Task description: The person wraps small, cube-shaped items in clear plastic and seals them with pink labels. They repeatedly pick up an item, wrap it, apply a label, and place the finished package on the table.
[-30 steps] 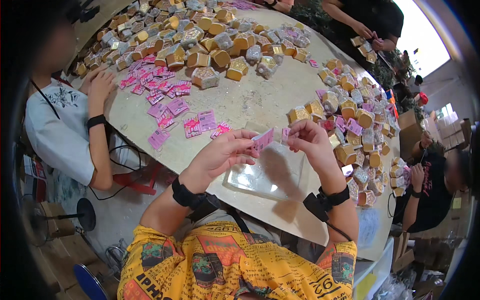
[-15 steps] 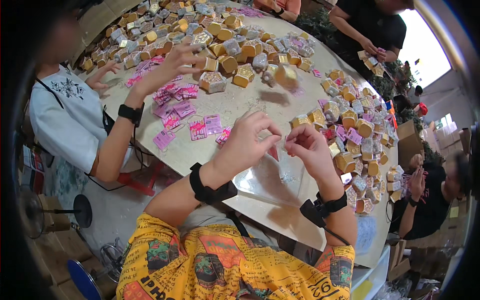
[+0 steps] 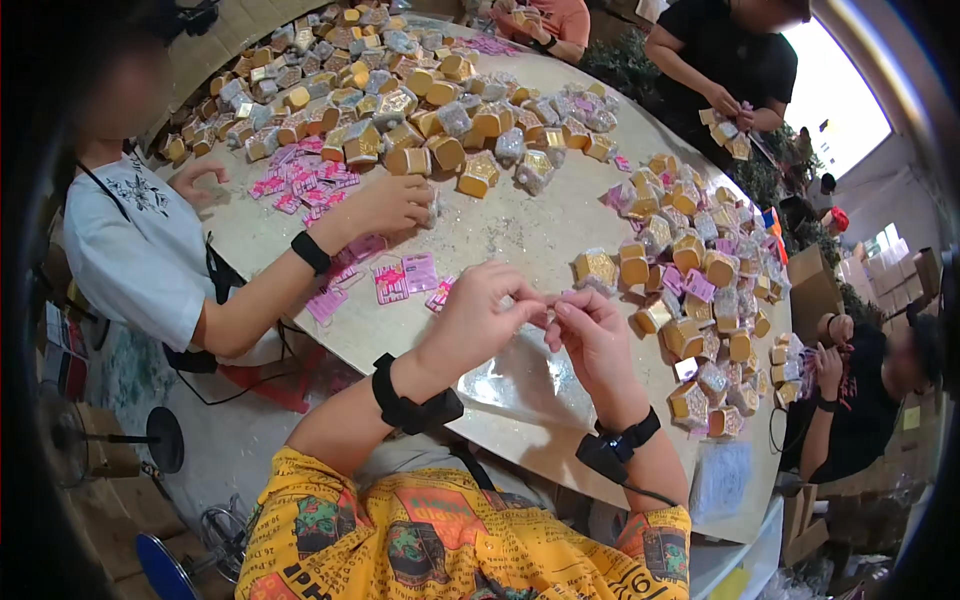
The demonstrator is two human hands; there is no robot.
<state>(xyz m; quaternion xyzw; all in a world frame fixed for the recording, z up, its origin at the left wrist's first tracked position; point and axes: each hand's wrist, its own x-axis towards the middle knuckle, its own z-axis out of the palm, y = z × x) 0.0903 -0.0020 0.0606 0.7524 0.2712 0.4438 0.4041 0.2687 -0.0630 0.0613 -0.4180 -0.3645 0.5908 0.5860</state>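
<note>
My left hand (image 3: 485, 320) and my right hand (image 3: 592, 335) meet over the near edge of the table, fingertips touching. Both are closed in a pinch. Whatever lies between the fingers is too small and too covered to name. Beneath them lies a clear plastic sheet (image 3: 500, 385) with shiny reflections. Pink printed tags (image 3: 392, 284) rest just left of my left hand. To the right of my right hand, gold and silver glittery house-shaped ornaments (image 3: 595, 268) are heaped, some with pink tags among them.
A large pile of similar ornaments (image 3: 420, 85) covers the far side of the table (image 3: 540, 225). At left, a co-worker's hand (image 3: 395, 205) reaches over more pink tags (image 3: 300, 180). Other people work at the far and right edges. A plastic-wrapped packet (image 3: 722, 478) lies near right.
My hands have come together, fingertips now touching. The blurred gold ornament beyond them is gone from mid-air. The co-worker's hand at left has moved nearer, away from the pile.
</note>
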